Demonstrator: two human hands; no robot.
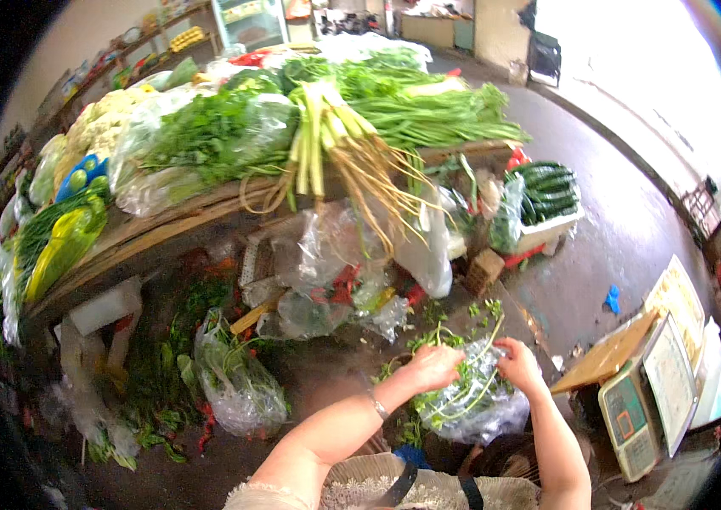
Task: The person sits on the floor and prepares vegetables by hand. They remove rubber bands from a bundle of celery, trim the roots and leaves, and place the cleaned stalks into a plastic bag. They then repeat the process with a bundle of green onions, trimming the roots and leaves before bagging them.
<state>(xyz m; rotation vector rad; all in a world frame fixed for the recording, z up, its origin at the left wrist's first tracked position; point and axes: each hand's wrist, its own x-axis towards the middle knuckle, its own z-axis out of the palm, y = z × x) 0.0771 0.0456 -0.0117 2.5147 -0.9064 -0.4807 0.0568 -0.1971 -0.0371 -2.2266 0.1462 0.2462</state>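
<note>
In the head view, my left hand [438, 368], with a bracelet at the wrist, is closed on thin green leafy stems [481, 389] at the left side of a clear plastic bag [494, 424]. My right hand [513, 360] is at the upper right edge of the same bag, fingers bent; whether it grips the bag or a stem is not clear. Leafy greens lie in and over the bag, and one long stem rises between the hands. More loose leaves show on the floor beyond and beside the bag.
A wooden stand [163, 226] piled with vegetables runs across the back, green onions [335, 140] hanging over its edge. Another bag of greens [242, 382] sits on the floor at left. A scale [631, 421] stands at right. A white box [554, 229] holds cucumbers.
</note>
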